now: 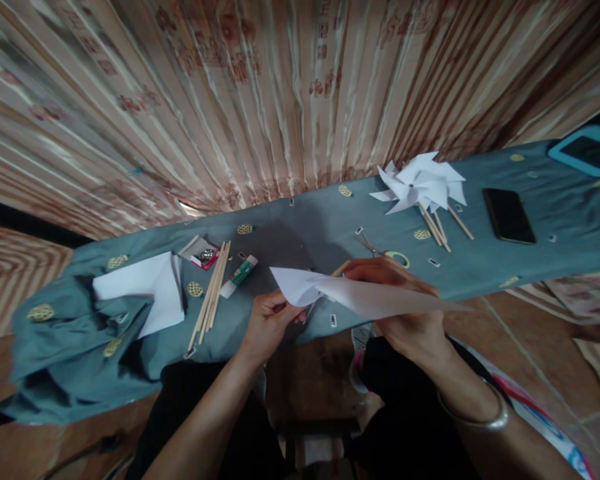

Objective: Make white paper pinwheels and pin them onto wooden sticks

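Note:
A partly folded white paper pinwheel (375, 297) is held between my two hands above the near edge of the cloth. My left hand (269, 323) pinches its left side, thumb and fingers closed on the paper. Behind the sheet, my right hand (413, 330) is closed around the other side; the paper covers some of its fingers. The end of a wooden stick (340, 269) shows beside the right fingers, and how it meets the paper is hidden. Just beyond lie scissors (396, 257) with a yellow-green handle.
On the blue-green cloth (300, 233), left, are stacked white paper (163, 293), several wooden sticks (213, 293), an open box of pins (203, 255) and a green-white box (239, 277). Finished pinwheels (425, 183), a phone (509, 215) and a blue-framed tablet (590, 150) lie right. A curtain (280, 100) hangs behind.

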`<state>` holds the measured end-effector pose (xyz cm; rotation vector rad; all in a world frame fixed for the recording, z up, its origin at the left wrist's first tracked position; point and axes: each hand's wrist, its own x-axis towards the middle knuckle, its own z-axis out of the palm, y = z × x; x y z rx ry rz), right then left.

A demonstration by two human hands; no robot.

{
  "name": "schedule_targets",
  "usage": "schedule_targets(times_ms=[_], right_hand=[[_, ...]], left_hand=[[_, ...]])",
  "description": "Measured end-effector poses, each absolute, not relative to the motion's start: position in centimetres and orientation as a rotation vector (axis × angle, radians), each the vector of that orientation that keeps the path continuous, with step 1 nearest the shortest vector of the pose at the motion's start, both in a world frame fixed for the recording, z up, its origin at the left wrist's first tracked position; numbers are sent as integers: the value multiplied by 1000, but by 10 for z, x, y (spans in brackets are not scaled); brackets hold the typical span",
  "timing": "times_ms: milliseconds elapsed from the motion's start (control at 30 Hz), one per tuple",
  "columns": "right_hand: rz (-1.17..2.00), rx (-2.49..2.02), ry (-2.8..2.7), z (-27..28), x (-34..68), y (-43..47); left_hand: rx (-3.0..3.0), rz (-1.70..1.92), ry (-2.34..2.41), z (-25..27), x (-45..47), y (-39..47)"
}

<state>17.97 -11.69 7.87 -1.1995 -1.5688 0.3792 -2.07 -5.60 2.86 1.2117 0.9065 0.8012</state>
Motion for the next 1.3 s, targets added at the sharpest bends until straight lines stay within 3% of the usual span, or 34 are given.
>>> schedule_targets(times_ms=[467, 933, 1300], right_hand=[[393, -1250, -1574, 81, 183, -117], [738, -1419, -1172, 68, 181, -109], [962, -1426, -1045, 52, 185, -93]], left_hand=[[1238, 809, 899, 23, -22, -56], [1514, 961, 902, 46, -29, -53], [1475, 946, 931, 30, -30, -52]])
